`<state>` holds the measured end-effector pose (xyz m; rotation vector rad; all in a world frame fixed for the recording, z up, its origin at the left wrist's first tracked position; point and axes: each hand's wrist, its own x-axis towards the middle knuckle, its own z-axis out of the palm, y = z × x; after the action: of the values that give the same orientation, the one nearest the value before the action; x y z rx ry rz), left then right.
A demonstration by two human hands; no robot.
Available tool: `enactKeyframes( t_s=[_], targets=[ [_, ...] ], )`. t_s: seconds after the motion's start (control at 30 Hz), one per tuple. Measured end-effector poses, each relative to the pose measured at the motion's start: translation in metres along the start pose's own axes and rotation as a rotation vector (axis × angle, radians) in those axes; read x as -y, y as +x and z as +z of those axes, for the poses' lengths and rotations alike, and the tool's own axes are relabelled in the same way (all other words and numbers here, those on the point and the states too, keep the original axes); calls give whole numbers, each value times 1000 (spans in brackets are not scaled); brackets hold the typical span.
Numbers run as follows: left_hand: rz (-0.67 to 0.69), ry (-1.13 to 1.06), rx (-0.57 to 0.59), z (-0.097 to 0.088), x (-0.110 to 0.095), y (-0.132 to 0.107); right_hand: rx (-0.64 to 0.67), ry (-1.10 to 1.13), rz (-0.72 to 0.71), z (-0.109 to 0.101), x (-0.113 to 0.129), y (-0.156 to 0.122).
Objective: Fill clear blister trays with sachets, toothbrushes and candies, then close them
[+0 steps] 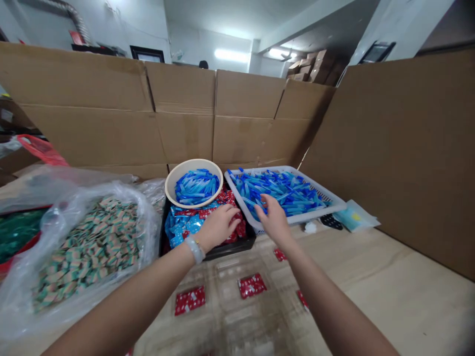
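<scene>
Bin: At the far left of my feed I see a red bin point(36, 241) with green stuff point(22, 230) in it, cut off by the edge of the view.
Bag: Next comes a clear bag point(151, 237), its mouth open, full of small pieces point(106, 237) in tan and green.
Bowl: I see a cream bowl point(169, 185) of blue sticks point(197, 187) sitting over the back of the tray.
Tray: The black tray point(218, 252) holds packets point(180, 222), blue mostly at left and red mostly at right.
Left hand: The left hand point(218, 226) is above the tray's packets, fingers loosely bent and thumb apart; it looks empty to me, though I cannot tell whether the fingertips touch a packet.
Clear trays: In front of me, blurred clear trays point(230, 324) cover part of the table point(374, 277), with red packets point(252, 286) spread across them.
Right hand: The right hand point(272, 217) is at the basket's near left corner, thumb and forefinger parted by the sticks; I cannot tell whether they touch one.
Basket: The white basket point(315, 214) is heaped with more blue sticks, well to the right of the bowl's pile.
Pouch: Just beyond it lies a pale blue pouch point(354, 216), near the cardboard point(404, 148).
</scene>
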<state>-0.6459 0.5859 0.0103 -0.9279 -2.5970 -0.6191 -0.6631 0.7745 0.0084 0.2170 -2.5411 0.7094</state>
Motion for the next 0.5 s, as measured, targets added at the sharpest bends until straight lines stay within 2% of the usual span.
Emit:
enactKeyframes(
  t_s=[0.07, 0.13, 0.2, 0.27, 0.37, 0.43, 0.5],
  targets=[
    [91, 87, 107, 14, -8, 42, 62, -259, 26, -15, -41, 22],
    [161, 195, 257, 36, -10, 84, 150, -442, 49, -26, -79, 39],
    [206, 272, 387, 62, -11, 119, 233, -490, 23, -27, -106, 53],
    [174, 312, 472, 86, -13, 144, 357, -526, -61, -16, -120, 64],
    [33, 351, 511, 109, -19, 159, 505, -610, -143, 7, -126, 76],
    [-21, 352, 514, 112, -21, 159, 488, -618, -137, 17, -128, 81],
    [-37, 322, 532, 107, -19, 156, 449, -593, -133, 19, -131, 83]
  ],
)
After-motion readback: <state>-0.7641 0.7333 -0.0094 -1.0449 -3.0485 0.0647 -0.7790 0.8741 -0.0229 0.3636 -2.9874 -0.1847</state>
